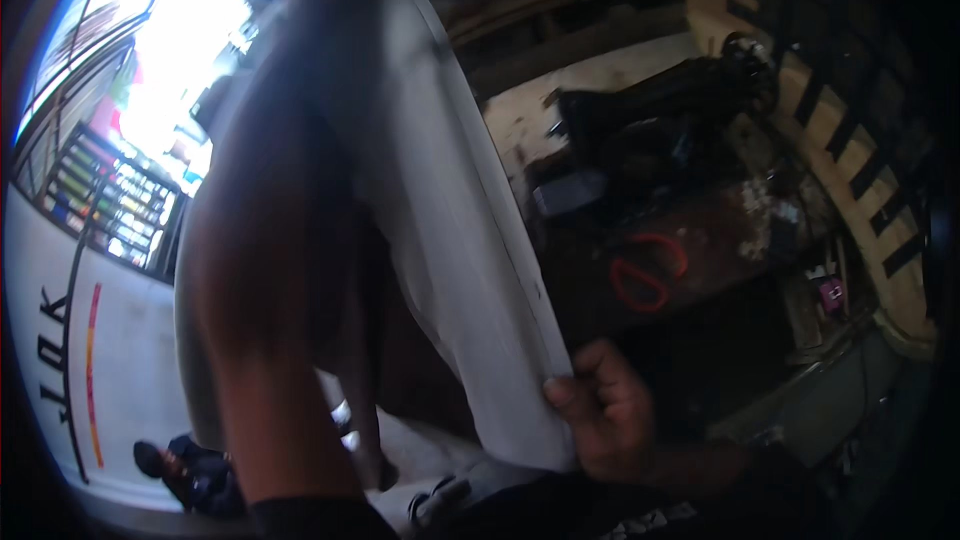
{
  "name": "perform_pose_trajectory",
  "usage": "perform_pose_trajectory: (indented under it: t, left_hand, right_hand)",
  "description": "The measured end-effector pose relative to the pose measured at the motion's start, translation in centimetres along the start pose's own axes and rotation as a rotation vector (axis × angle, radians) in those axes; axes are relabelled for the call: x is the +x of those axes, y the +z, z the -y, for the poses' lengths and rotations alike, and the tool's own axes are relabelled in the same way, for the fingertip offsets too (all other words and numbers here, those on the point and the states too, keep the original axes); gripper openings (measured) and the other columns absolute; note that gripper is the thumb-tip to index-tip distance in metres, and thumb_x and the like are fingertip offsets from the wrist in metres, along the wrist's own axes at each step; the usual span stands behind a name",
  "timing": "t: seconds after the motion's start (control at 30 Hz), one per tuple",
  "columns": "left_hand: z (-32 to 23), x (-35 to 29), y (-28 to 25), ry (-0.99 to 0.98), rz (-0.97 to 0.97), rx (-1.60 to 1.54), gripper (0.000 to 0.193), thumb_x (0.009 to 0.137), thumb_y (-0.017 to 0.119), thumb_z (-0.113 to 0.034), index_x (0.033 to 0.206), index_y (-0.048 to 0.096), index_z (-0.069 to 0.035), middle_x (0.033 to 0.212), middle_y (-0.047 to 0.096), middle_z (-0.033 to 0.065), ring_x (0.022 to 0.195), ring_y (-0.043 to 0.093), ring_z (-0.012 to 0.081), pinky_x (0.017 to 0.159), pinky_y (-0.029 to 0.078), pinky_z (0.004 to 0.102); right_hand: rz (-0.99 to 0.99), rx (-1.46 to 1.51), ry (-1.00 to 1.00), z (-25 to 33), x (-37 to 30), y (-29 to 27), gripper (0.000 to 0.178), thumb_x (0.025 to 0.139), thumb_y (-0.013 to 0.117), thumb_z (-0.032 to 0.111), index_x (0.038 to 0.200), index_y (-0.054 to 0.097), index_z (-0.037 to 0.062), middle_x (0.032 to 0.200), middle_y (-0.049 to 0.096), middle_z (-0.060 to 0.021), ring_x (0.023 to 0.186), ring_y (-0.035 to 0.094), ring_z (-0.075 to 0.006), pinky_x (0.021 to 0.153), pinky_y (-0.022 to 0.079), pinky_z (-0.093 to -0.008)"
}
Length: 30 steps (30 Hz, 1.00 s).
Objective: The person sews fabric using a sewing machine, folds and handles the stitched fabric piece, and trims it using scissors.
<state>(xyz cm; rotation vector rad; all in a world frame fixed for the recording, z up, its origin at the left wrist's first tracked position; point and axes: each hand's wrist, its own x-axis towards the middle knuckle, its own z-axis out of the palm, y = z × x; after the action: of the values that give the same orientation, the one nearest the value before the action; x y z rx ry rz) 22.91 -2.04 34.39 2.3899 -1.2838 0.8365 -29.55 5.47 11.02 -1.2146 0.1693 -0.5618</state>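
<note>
A long piece of white cloth with a stitched-looking straight edge hangs stretched from the top of the view down to my right hand. My right hand pinches the lower corner of that edge between thumb and fingers. From the bottom left my left forearm reaches up in front of the cloth. It blurs into shadow near the top, so the left hand's fingers cannot be made out. Beyond the cloth, to the right, stands a black sewing machine. Scissors with red handles lie on the dark worktop nearer to me.
The machine stands on a worn table, with small pale scraps on its right. A slotted yellowish frame bounds the right side. At the lower left another person is by a white wall, below a bright barred opening.
</note>
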Motion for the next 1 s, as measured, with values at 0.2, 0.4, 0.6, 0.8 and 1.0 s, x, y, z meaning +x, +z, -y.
perform_pose_trajectory:
  t: [0.2, 0.4, 0.6, 0.8, 1.0]
  left_hand:
    - [-7.5, -15.1, 25.8, 0.549, 0.323, -0.179, 0.012, 0.081, 0.072, -0.017, 0.091, 0.076, -0.012, 0.099, 0.064, 0.0172, 0.098, 0.063, 0.0365, 0.083, 0.053, 0.0483]
    - [-11.0, -22.3, 27.3, 0.385, 0.282, -0.379, 0.013, 0.081, 0.072, -0.012, 0.093, 0.075, -0.01, 0.106, 0.062, 0.0163, 0.109, 0.059, 0.0376, 0.088, 0.052, 0.0467]
    - [-16.4, -27.1, 19.0, 0.158, 0.353, -0.228, 0.04, 0.086, 0.075, -0.015, 0.124, 0.065, -0.004, 0.127, 0.06, 0.0186, 0.123, 0.057, 0.0406, 0.105, 0.047, 0.0454]
    - [-14.5, -32.0, 20.4, 0.182, 0.598, -0.248, 0.079, 0.103, 0.041, -0.058, 0.161, 0.031, -0.005, 0.168, 0.028, 0.0206, 0.157, 0.02, 0.0411, 0.127, 0.013, 0.0551]
    - [-16.7, -33.2, 20.2, 0.225, 0.581, -0.25, 0.078, 0.102, 0.048, -0.052, 0.161, 0.031, -0.004, 0.168, 0.026, 0.0216, 0.157, 0.019, 0.0418, 0.126, 0.016, 0.0569]
  right_hand:
    - [-0.202, -0.362, 0.336, -9.5, -4.8, -4.7, 0.027, 0.105, 0.065, 0.028, 0.098, 0.058, 0.0027, 0.077, 0.059, -0.0076, 0.07, 0.055, -0.01, 0.065, 0.048, -0.0311]
    - [-0.11, -0.311, 0.527, -10.8, -8.5, -8.8, 0.027, 0.105, 0.065, 0.027, 0.094, 0.056, 0.0032, 0.072, 0.055, -0.0064, 0.066, 0.052, -0.0098, 0.062, 0.047, -0.0315]
    - [-0.086, -0.309, 0.666, -8.2, -6.8, -8.8, 0.028, 0.104, 0.067, 0.026, 0.091, 0.056, 0.0044, 0.071, 0.052, -0.0031, 0.068, 0.048, -0.0064, 0.062, 0.044, -0.0284]
    - [0.163, -0.867, 0.058, -6.2, -2.3, -10.7, 0.022, 0.095, 0.076, 0.024, 0.089, 0.063, 0.0073, 0.069, 0.063, -0.0077, 0.06, 0.066, -0.0202, 0.053, 0.052, -0.0367]
    - [-0.033, -1.511, -0.159, -4.1, 6.6, -13.2, 0.045, 0.092, 0.073, 0.038, 0.126, 0.069, 0.009, 0.133, 0.06, -0.0145, 0.131, 0.053, -0.0322, 0.111, 0.038, -0.0531]
